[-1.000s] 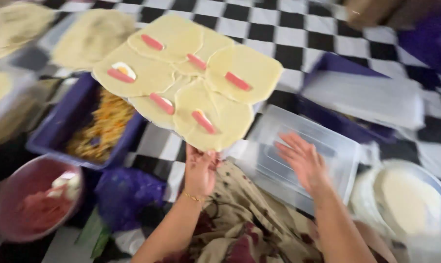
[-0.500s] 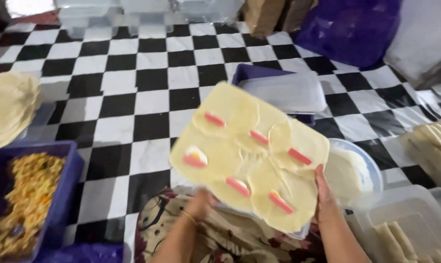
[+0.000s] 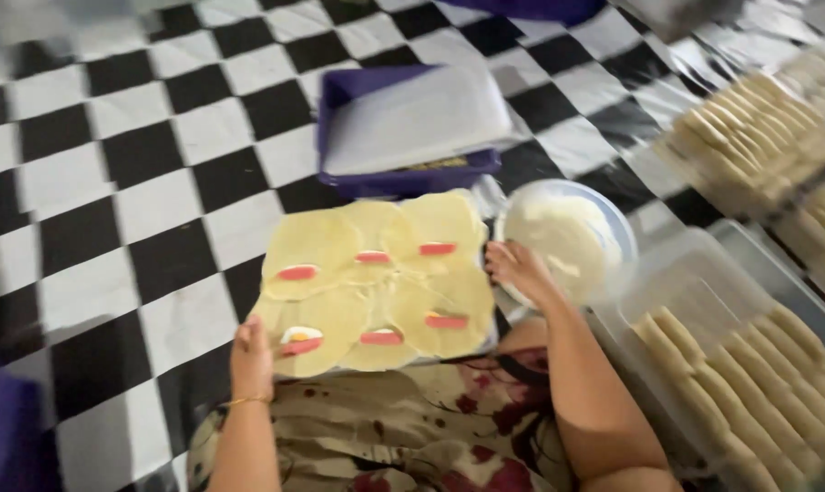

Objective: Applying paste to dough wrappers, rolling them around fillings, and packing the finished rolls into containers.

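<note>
Between both hands [image 3: 253,351], pale round wrappers [image 3: 376,282] carry pink strips.

Both hands, left [image 3: 251,357] and right [image 3: 518,269], grip a board [image 3: 376,287] of filled wrappers at centre frame; bowl [image 3: 567,237] beside it.

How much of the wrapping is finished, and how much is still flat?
Done: finished rolls fill the clear tub on the right, with more packed at the far right. In hand: the left hand and right hand grip the edges of a board of six flat wrappers, each topped with a pink strip; one also has an egg slice. Left: none of these six is rolled.
</note>
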